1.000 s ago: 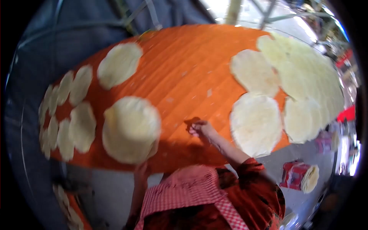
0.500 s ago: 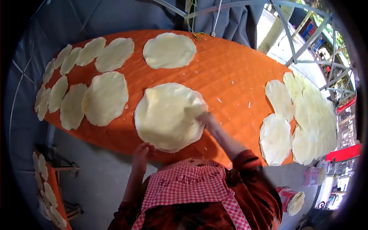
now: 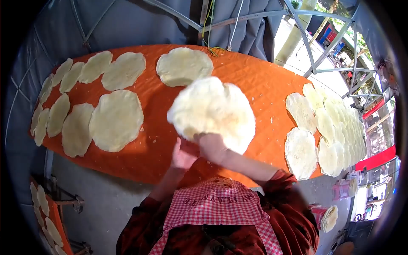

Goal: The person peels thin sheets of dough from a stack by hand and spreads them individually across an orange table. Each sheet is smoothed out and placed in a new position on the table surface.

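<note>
A large round pale flatbread sheet (image 3: pixel 214 108) is held up over the middle of the orange-covered table (image 3: pixel 272 102), tilted, with its near edge toward me. My right hand (image 3: pixel 212 148) is closed on that near edge, with fingers curled over it. Beside it, my left hand (image 3: pixel 185 154) is turned palm up, thumb and fingers apart, its fingertips right at the sheet's lower edge. Behind the held sheet, another round sheet (image 3: pixel 184 66) lies flat on the table. To the left, a single large sheet (image 3: pixel 116 120) lies nearest to my hands.
More sheets (image 3: pixel 77 129) lie along the table's left end. Overlapping rows of sheets (image 3: pixel 331 157) cover the right end. A second orange table (image 3: pixel 57 219) with sheets stands at lower left. At lower right there is a stack of sheets (image 3: pixel 329 219). Metal framing (image 3: pixel 238 20) runs behind the table.
The sheet has come up off the table and moved right, gripped by my right hand at its near edge. My left hand has moved up and right to meet it. The view has shifted slightly.
</note>
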The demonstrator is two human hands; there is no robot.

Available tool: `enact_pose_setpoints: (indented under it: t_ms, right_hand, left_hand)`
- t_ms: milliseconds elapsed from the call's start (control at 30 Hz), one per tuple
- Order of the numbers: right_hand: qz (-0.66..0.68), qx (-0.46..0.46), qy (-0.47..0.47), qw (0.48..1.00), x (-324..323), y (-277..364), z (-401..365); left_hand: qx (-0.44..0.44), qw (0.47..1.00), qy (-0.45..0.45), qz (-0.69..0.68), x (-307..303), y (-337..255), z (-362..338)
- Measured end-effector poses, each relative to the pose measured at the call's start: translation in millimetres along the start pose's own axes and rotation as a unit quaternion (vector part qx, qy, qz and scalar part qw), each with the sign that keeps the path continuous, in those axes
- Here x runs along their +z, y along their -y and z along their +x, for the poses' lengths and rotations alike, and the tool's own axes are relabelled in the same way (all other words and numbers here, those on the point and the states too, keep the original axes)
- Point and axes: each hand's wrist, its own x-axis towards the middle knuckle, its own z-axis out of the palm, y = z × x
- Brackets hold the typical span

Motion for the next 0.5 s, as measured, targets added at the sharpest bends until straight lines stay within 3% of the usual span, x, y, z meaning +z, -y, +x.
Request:
enact_pose_setpoints:
  t_ms: [67, 100, 200, 267, 333, 400, 433, 467, 500]
  right_hand:
    - [0.05, 0.048, 0.099, 0.993, 55.6, -2.8, -0.7]
    - [0.11, 0.018, 0.113, 0.987, 73.7, -9.0, -4.5]
    - [0.248, -0.04, 0.139, 0.958, 106.2, -32.9, -9.1]
    - [0.282, -0.033, 0.146, 0.948, 112.6, -48.7, -6.2]
    - [0.365, 0.078, 0.085, 0.924, 90.6, -75.3, 3.7]
    - [0.36, 0.125, -0.077, 0.921, 59.1, -135.2, 12.2]
    - [0.432, 0.066, -0.198, 0.877, 13.3, -172.8, -1.3]
    - [0.516, 0.16, -0.091, 0.836, -38.5, -217.4, -10.1]
    - [0.525, 0.124, -0.162, 0.826, -48.2, -281.4, -20.7]
  left_hand:
    - [-0.014, 0.996, -0.078, -0.042, -48.4, 11.2, -0.2]
    - [-0.013, 0.984, -0.18, -0.006, -57.8, 18.5, -2.4]
    - [-0.074, 0.975, -0.193, 0.079, -111.2, 23.6, -23.4]
    - [0.006, 0.968, -0.224, 0.113, -109.1, 34.9, -25.9]
    - [-0.019, 0.963, -0.234, 0.134, -120.9, 39.3, -27.0]
    - [0.011, 0.909, -0.187, 0.372, -152.4, 43.7, -26.5]
    - [0.007, 0.917, -0.22, 0.333, -163.7, 41.7, -26.7]
    - [0.006, 0.922, -0.253, 0.291, -174.0, 39.6, -27.4]
    - [0.008, 0.925, -0.287, 0.249, -184.2, 37.6, -28.7]
